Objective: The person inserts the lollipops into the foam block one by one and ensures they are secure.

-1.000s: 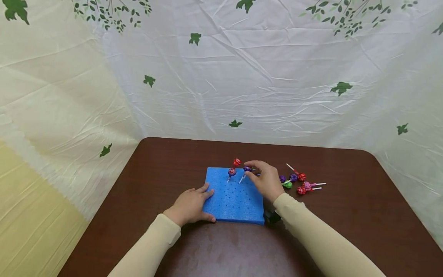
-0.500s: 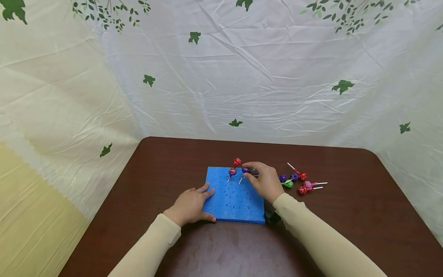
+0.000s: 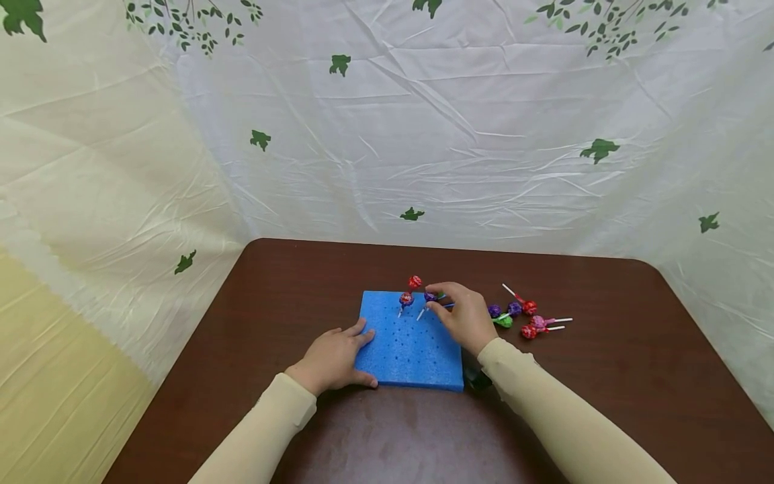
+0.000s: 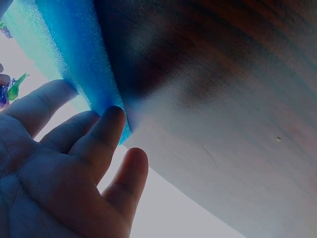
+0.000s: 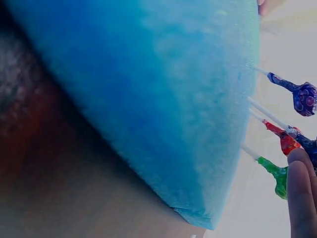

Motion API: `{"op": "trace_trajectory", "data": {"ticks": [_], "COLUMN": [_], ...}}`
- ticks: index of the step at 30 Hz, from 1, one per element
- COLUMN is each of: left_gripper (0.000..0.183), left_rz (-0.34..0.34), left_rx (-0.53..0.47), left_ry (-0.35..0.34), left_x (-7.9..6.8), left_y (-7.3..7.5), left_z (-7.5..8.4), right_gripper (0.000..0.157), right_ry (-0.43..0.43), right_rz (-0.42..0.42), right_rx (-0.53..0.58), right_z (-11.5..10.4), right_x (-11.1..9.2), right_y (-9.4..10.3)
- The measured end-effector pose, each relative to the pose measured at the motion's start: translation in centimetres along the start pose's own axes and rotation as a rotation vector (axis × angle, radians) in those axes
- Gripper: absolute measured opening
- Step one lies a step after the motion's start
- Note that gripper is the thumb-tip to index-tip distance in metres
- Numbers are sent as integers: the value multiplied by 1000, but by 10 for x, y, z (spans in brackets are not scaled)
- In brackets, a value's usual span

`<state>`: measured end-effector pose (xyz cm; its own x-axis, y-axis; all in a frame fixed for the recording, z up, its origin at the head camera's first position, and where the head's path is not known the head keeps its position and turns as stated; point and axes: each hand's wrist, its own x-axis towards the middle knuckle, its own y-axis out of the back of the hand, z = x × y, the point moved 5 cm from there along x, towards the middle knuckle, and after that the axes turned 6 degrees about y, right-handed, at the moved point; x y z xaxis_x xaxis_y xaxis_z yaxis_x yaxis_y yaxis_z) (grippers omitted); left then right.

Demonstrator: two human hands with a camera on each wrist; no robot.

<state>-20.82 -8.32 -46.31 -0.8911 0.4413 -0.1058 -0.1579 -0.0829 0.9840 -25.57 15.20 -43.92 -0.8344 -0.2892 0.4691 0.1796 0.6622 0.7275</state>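
A blue foam board [image 3: 411, 356] dotted with small holes lies on the table. My left hand [image 3: 331, 359] rests along its left side, fingers extended and thumb at the front corner; in the left wrist view the fingertips [image 4: 116, 116] touch the foam's edge. My right hand [image 3: 465, 316] pinches the wrapped head of a purple lollipop [image 3: 430, 296] between thumb and fingers, its white stick slanting down to the board's far part. Beside it stand a red lollipop [image 3: 414, 282] and a red-and-purple one [image 3: 406, 299]. A green lollipop [image 5: 277, 178], mostly behind my right hand in the head view, also stands in the foam.
Right of the board lie loose lollipops: purple [image 3: 514, 308], green [image 3: 503, 321], pink [image 3: 537, 323] and red [image 3: 529, 332]. A dark object [image 3: 478, 378] shows under the right wrist. The brown table [image 3: 290, 282] ends at a white leaf-print curtain [image 3: 484, 168].
My right hand and the purple lollipop have shifted slightly left, then barely moved. My left hand keeps its place on the board.
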Motion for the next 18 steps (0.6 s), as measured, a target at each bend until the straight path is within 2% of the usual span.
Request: {"op": "trace_trajectory", "data": {"ticks": [11,18], "left_gripper": [92,92], "left_rz": [0,2], "left_rx": [4,-5], "left_ry": [2,4], "left_x": [0,0], "left_y": [-1,-1], "left_z": [0,0], "right_gripper": [32,32], "right_ry": [125,106], "right_rz": [7,-25], "right_rx": [-91,-80], "right_z": [-5,-6], "right_x": [1,3], "right_y": [1,1]}}
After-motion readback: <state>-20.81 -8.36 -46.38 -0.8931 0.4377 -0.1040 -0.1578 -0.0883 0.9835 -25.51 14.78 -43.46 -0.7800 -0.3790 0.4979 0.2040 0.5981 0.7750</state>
